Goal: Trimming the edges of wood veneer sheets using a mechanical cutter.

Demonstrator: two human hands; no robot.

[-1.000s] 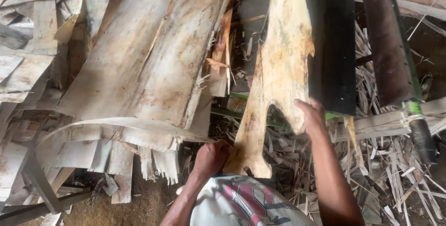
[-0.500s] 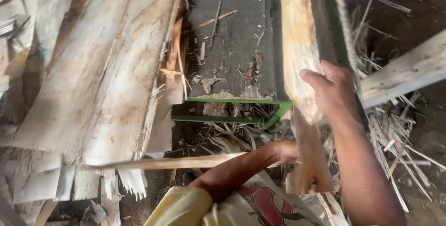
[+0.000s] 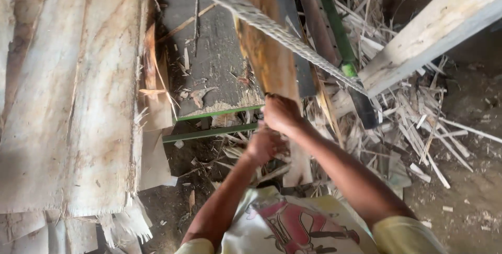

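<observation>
I have both hands on a long strip of wood (image 3: 269, 60), a yellowish-brown piece that runs from about 12 o'clock at the top of my view down to the middle. My right hand (image 3: 281, 113) is closed around it near its lower part, knuckles up. My left hand (image 3: 264, 145) sits just below, at 7 o'clock from the right one, fingers curled against the same strip; the two hands touch each other. The strip's lower end (image 3: 298, 168) shows beneath my hands, pointing toward my chest.

The strip lies over the right edge of a grey bench (image 3: 212, 60) with a green metal rim (image 3: 217, 113), littered with chips and splinters. A toothed band, like a saw blade (image 3: 272, 29), crosses over the strip slantwise from 11 o'clock toward 3 o'clock. At 9 o'clock a stack of pale thin sheets (image 3: 68, 102) leans, with frayed lower edges. At 2 o'clock a pale beam (image 3: 434, 29) slants upward, and below it the dirt floor (image 3: 470, 181) is strewn with slivers and scraps (image 3: 418, 123) of wood.
</observation>
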